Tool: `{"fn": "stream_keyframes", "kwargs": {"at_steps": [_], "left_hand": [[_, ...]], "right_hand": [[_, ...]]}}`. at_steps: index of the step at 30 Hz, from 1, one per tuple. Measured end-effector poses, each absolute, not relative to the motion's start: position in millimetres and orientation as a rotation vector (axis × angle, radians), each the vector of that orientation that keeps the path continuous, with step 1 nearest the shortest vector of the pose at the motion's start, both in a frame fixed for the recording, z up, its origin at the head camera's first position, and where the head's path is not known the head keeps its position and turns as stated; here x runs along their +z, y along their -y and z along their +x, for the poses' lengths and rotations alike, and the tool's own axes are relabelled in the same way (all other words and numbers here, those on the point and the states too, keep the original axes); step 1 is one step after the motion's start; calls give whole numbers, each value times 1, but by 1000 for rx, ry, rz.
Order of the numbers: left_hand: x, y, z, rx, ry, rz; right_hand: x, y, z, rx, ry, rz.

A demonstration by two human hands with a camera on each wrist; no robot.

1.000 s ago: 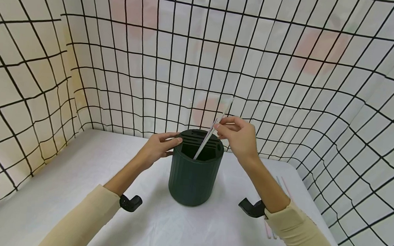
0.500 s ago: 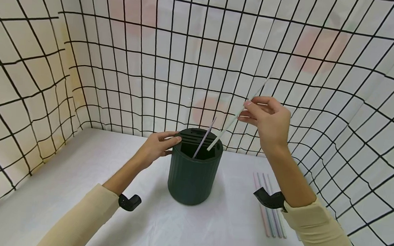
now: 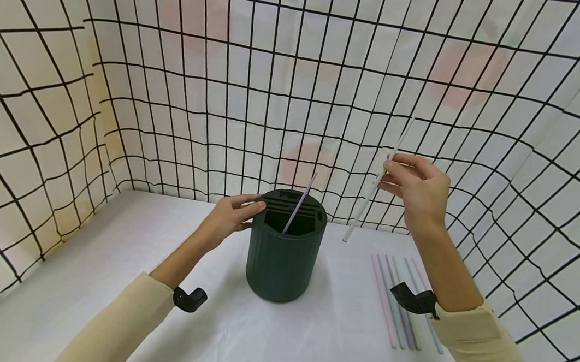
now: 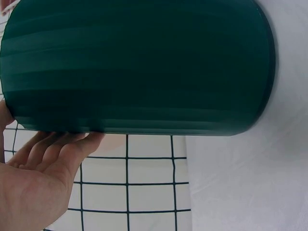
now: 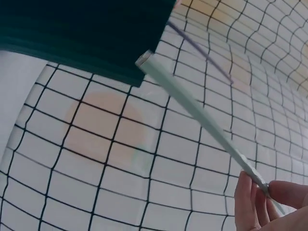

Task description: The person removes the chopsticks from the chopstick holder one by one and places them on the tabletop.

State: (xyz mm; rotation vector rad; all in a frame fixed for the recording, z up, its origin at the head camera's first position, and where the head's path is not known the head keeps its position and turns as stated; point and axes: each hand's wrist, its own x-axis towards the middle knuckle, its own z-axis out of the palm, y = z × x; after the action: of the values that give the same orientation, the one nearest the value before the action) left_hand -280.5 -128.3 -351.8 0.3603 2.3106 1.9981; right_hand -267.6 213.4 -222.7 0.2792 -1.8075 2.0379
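Observation:
A dark green round holder (image 3: 282,268) with slots and a wide opening in its top stands upright on the table. A purple straw (image 3: 300,203) leans in the opening. At the holder's left side, my left hand (image 3: 229,216) grips the rim, thumb on top and fingers against the wall; the left wrist view shows those fingers (image 4: 62,149) along the side. My right hand (image 3: 419,190) pinches a pale green straw (image 5: 197,110) between thumb and fingers, right of the holder in the air. The straw slants, its lower end near table-edge height in the head view.
Several pastel straws (image 3: 394,301) lie side by side on the white table (image 3: 262,343) at the right, partly under my right forearm. A black wire grid (image 3: 255,86) surrounds the table at the back and both sides.
My right hand has moved right, away from the holder, taking the pale green straw out of the opening. The purple straw stays inside. My left hand keeps its place on the rim.

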Motion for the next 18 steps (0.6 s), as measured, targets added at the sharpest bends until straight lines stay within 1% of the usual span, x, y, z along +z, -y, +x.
{"fn": "stream_keyframes", "kwargs": {"at_steps": [4, 11, 18], "left_hand": [[-351, 128, -280, 2002, -2312, 360], [-350, 128, -279, 2001, -2322, 363], [-351, 128, -280, 1999, -2317, 357]], "right_hand": [[-235, -227, -269, 2006, 1910, 219], [-264, -255, -273, 2040, 2011, 203], [-292, -280, -280, 2009, 2198, 96]]}}
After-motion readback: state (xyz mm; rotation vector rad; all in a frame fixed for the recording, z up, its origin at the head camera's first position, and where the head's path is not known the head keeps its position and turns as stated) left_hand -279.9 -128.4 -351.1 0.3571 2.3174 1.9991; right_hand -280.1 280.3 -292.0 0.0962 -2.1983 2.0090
